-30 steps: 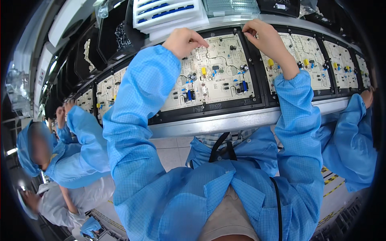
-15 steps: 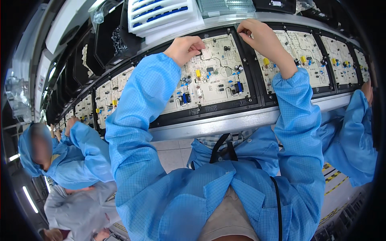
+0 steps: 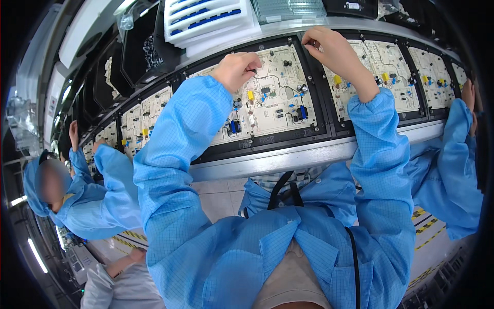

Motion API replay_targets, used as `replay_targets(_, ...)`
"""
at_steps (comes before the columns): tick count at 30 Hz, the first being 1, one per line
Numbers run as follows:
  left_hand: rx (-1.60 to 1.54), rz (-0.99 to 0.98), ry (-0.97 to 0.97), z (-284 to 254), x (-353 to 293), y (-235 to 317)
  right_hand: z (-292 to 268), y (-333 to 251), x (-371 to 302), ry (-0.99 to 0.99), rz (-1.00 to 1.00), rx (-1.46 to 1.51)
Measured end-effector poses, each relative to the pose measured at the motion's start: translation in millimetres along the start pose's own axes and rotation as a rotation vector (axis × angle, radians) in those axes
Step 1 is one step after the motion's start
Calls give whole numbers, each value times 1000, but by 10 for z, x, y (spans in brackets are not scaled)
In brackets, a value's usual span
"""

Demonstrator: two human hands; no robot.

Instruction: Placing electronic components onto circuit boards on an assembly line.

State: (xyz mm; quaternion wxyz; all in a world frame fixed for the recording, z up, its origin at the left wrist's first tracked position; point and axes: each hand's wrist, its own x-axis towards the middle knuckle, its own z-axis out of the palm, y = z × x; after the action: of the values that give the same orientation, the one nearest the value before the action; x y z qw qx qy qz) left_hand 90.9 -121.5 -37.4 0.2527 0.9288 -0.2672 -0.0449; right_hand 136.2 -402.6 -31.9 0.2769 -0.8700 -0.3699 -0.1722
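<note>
My left hand (image 3: 237, 71) is closed in a pinch over the upper left part of a pale circuit board (image 3: 272, 123). A small dark part (image 3: 252, 71) shows at its fingertips, touching or just above the board. This board sits in a black frame (image 3: 267, 140) and bears a yellow block, blue coils and several black cylinders. My right hand (image 3: 332, 49) has thumb and forefinger drawn together above the frame's far edge, between this board and the board to its right (image 3: 378, 72). Something small and dark lies at those fingertips, too small to name.
Framed boards run left and right along a metal rail (image 3: 278, 157). Beyond them are a white foam tray (image 3: 208, 18) with blue parts, a clear greenish tray (image 3: 289, 10) and a black bin (image 3: 149, 56) of small parts. Co-workers in blue sleeves (image 3: 116, 167) work at both sides.
The boards have shifted slightly left under my hands. My left hand has dipped a little toward me; my right has barely moved. The co-worker at left has raised a hand.
</note>
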Motion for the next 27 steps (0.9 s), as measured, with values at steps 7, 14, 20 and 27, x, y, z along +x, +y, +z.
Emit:
replay_targets(7,-18,-221,816,-674,-373,-384,-731,208,-71,5,243,195)
replay_targets(14,222,-655,724,-1165,-1121,-2510,-798,660,-278,-279,337,220)
replay_targets(20,127,-802,285,-1228,-834,-2661,-861,751,-380,-270,307,73)
replay_targets(27,282,-749,236,-1190,-681,-2396,-778,846,-404,-308,346,32)
